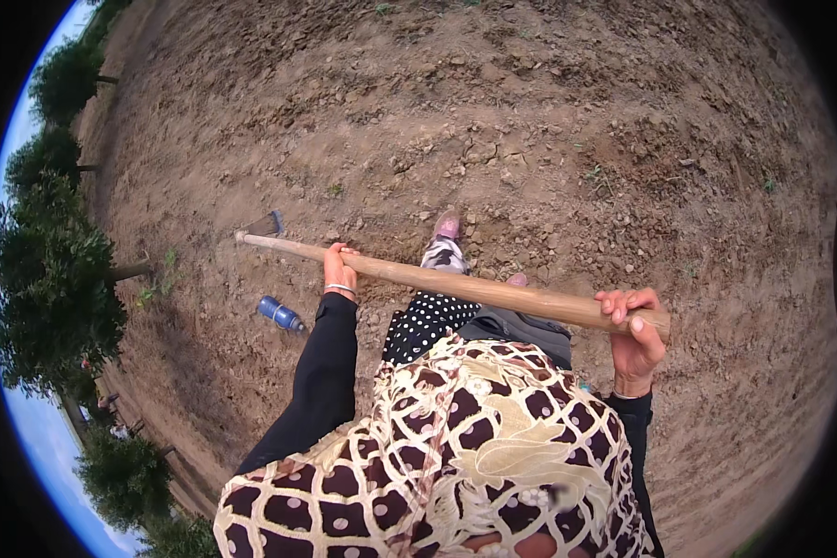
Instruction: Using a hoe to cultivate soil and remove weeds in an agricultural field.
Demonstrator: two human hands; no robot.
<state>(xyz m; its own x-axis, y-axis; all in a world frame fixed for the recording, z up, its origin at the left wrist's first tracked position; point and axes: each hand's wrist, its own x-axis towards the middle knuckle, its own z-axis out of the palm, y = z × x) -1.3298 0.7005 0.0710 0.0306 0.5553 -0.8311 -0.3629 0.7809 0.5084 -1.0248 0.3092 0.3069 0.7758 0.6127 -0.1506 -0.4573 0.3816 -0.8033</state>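
Observation:
A hoe with a long wooden handle [460, 282] lies across in front of my body, slanting from upper left to lower right. Its metal blade [265, 224] is at the far left end, over or on the soil; whether it touches cannot be told. My left hand [340, 269] grips the handle's narrower part, nearer the blade. Around the thick butt end, on the right, my right hand [633, 335] is closed, with the thumb toward me. Beneath the handle show my legs and a pink shoe [447, 224] on the ground.
Cloddy brown soil [502, 139] with small weeds [593, 173] surrounds me. A blue bottle [280, 314] lies on the ground left of my left forearm. Leafy trees [56, 279] stand along the far left, with small, unclear figures near them.

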